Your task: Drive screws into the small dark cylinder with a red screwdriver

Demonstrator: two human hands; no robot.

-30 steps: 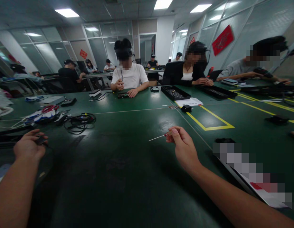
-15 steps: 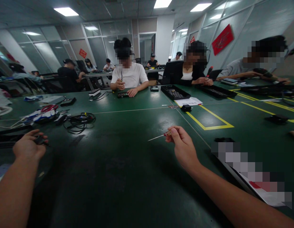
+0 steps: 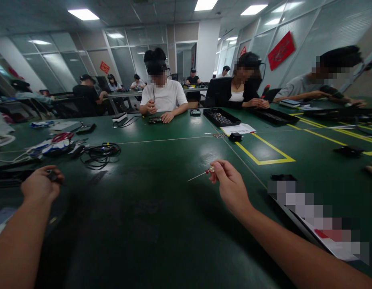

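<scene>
My right hand (image 3: 231, 182) is closed around the handle of a small screwdriver (image 3: 201, 175), its thin metal shaft pointing left over the green table (image 3: 150, 241). The handle looks red and clear, partly hidden by my fingers. On the left, my left hand (image 3: 43, 182) is closed on a small dark object (image 3: 52, 175). Fingers cover most of that object, so its kind cannot be made out. A bundle of black cables (image 3: 102, 154) lies beyond my left hand, to its right.
Across the table a person in white (image 3: 163, 96) works on a small device. Black trays (image 3: 222, 117) with small parts stand at the back. Yellow tape (image 3: 276, 162) marks the right side. A small black block (image 3: 235, 137) and a partly blurred sheet (image 3: 339, 251) lie to the right.
My left hand has moved slightly right and turned, with the dark object still in it. The screwdriver has tilted a little, its tip slightly lower.
</scene>
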